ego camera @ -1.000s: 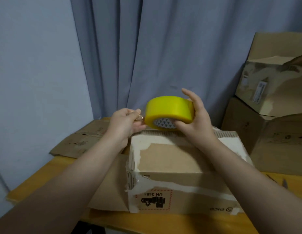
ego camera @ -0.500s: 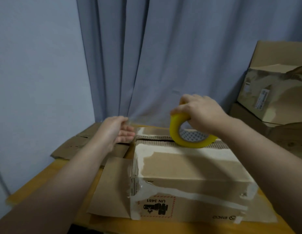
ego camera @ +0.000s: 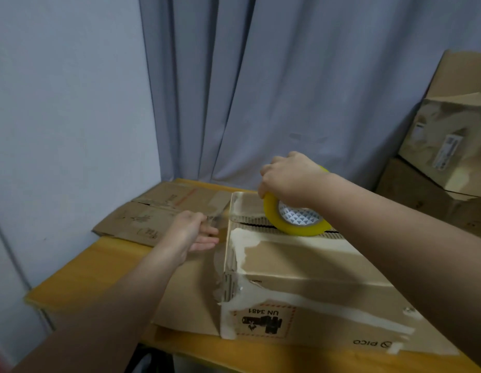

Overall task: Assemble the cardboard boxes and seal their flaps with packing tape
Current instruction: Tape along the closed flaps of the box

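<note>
A worn cardboard box (ego camera: 301,267) with torn paper patches and a "UN 3481" label sits on the wooden table (ego camera: 80,270), its top flaps closed along a seam. My right hand (ego camera: 290,179) grips a yellow roll of packing tape (ego camera: 296,219) that stands on edge on the seam. Left of the box's upper corner, my left hand (ego camera: 192,232) pinches the clear free end of the tape (ego camera: 219,216), which stretches from the roll across the box's left edge.
Flattened cardboard (ego camera: 158,211) lies on the table behind my left hand, and another sheet (ego camera: 191,297) lies under the box. Stacked boxes (ego camera: 449,146) stand at the right. A grey curtain (ego camera: 288,90) and the wall close off the back.
My right hand brought the roll down from the air onto the box's seam. My left hand pulled the tape end out and down beside the box's left edge.
</note>
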`<act>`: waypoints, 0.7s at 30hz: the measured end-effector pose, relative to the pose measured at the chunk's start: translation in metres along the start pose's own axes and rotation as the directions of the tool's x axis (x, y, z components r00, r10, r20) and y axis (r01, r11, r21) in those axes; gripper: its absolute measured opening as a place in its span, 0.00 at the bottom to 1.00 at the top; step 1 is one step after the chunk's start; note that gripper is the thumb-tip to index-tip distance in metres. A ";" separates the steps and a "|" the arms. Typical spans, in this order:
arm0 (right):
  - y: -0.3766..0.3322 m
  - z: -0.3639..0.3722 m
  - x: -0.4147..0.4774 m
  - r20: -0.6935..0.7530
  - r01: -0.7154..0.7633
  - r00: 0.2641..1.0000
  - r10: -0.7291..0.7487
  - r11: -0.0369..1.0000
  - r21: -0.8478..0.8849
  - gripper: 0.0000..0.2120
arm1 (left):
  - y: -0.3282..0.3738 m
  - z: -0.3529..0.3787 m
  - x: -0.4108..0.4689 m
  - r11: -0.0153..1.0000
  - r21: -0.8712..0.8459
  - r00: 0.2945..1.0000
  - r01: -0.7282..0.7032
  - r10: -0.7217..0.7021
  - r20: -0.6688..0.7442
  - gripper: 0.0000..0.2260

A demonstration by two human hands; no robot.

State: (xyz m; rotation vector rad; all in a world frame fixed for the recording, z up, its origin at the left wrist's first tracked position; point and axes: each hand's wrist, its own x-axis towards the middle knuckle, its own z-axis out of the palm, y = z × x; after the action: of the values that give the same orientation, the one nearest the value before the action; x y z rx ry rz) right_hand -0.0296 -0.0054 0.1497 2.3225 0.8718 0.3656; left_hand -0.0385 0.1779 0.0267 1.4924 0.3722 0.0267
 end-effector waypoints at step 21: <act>0.001 0.044 0.002 -0.507 -0.020 0.856 -0.103 0.973 -0.232 0.09 | -0.027 0.007 0.005 0.917 0.239 0.946 -0.320 0.324 0.023 0.20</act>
State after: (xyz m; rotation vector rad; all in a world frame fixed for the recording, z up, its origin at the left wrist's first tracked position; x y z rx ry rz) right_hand -0.0078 -0.0241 0.1169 2.0076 1.0614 1.0524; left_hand -0.0379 0.1704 -0.0006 1.7822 0.1415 0.2660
